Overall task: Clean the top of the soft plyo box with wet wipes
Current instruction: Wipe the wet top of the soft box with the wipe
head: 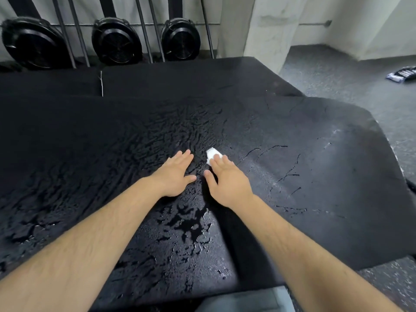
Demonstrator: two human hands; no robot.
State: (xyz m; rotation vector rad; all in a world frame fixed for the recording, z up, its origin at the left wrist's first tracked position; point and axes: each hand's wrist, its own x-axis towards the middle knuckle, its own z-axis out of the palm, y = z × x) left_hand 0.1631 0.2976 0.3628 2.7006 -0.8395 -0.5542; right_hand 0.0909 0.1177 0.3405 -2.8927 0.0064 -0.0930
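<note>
The black soft plyo box (304, 176) fills most of the view; its worn, cracked top shines wet in the middle and near the front. My right hand (227, 179) lies flat with straight fingers, pressing a small folded white wet wipe (211, 154) onto the box top; part of the wipe shows past my fingertips. My left hand (177, 174) rests flat on the box just left of it, fingers straight and holding nothing.
Another black box (180, 79) stands behind this one. Three black round fans (117, 41) and slanted metal bars stand against the back wall. Grey speckled floor (337, 77) lies to the right, with a dark packet (403, 74) on it. A white pillar stands at the back right.
</note>
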